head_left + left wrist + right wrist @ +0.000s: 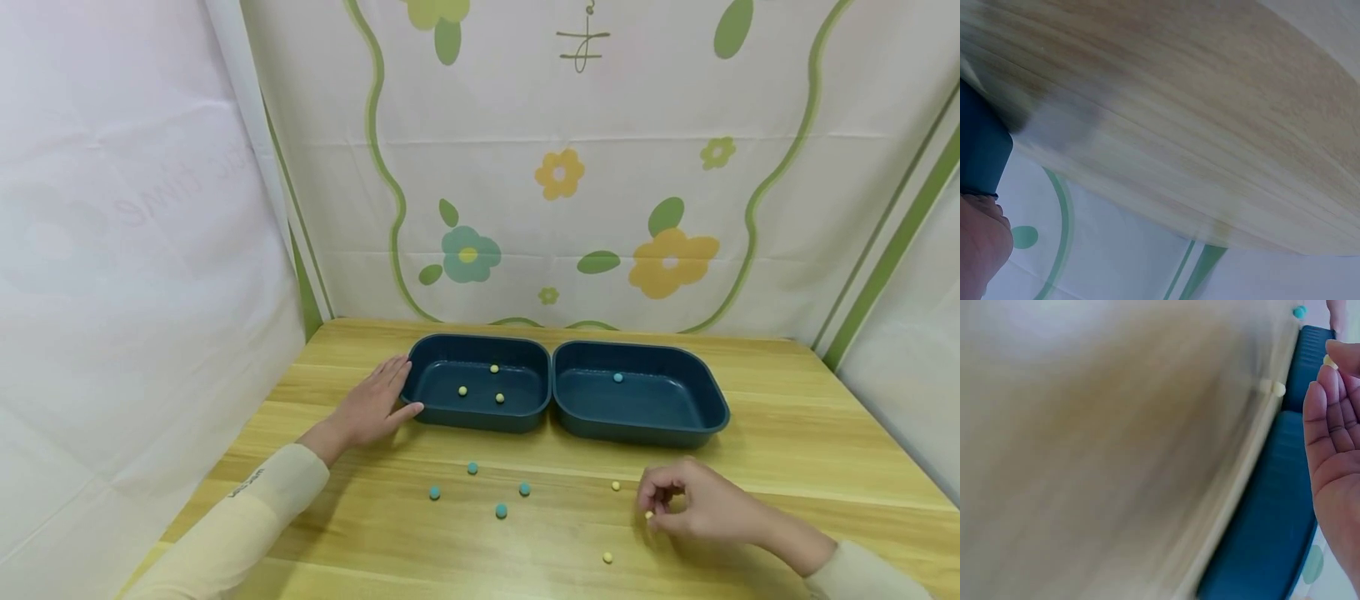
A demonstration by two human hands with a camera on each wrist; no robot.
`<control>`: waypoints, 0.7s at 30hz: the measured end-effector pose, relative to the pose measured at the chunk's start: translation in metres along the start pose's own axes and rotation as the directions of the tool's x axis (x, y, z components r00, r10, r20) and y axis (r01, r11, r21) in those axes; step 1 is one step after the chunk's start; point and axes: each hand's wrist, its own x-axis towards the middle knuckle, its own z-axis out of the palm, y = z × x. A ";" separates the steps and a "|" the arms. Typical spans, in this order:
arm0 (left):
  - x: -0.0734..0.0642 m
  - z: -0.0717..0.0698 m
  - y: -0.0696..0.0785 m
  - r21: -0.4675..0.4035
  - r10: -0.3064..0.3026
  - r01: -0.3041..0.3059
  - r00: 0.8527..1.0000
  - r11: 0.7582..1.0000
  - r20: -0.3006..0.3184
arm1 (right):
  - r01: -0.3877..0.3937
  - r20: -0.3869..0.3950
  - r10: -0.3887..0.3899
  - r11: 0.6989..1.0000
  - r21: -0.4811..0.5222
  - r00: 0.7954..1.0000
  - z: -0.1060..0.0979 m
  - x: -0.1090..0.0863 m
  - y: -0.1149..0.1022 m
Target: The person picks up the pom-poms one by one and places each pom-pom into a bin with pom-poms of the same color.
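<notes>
My left hand (375,402) rests against the left end of a dark blue tray (480,421), its fingers straight and the thumb near the front corner. Several small yellow balls (462,391) lie inside that tray. Between thumb and fingers, my right hand (701,504) pinches a small yellow ball (1330,361), just above the tabletop in front of the right tray. Two more yellow balls lie on the wood near it, one behind (616,486) and one in front (607,557). A second dark blue tray (637,433) contains one blue ball (618,378).
Several blue balls (501,511) are scattered on the wooden table (360,533), left of the loose yellow ones. The two trays stand side by side toward the back. Behind them hangs a white flowered cloth (495,183), with white cloth on both sides too.
</notes>
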 end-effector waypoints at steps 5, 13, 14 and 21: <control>0.000 0.000 0.000 0.005 -0.001 0.001 1.000 1.000 -0.002 | 0.043 -0.046 -0.042 0.999 0.005 0.998 -0.007 0.010 -0.001; 0.000 0.001 -0.001 -0.001 0.007 -0.007 1.000 1.000 -0.008 | 0.103 -0.100 -0.101 0.995 0.012 0.990 -0.017 0.030 -0.003; 0.000 0.001 -0.001 0.000 0.007 -0.007 1.000 1.000 -0.008 | 0.106 -0.104 -0.104 0.994 0.011 0.989 -0.018 0.032 -0.003; 0.000 0.001 -0.001 0.001 0.011 -0.011 1.000 1.000 -0.004 | 0.081 -0.146 -0.077 0.997 0.020 0.986 -0.024 0.049 -0.010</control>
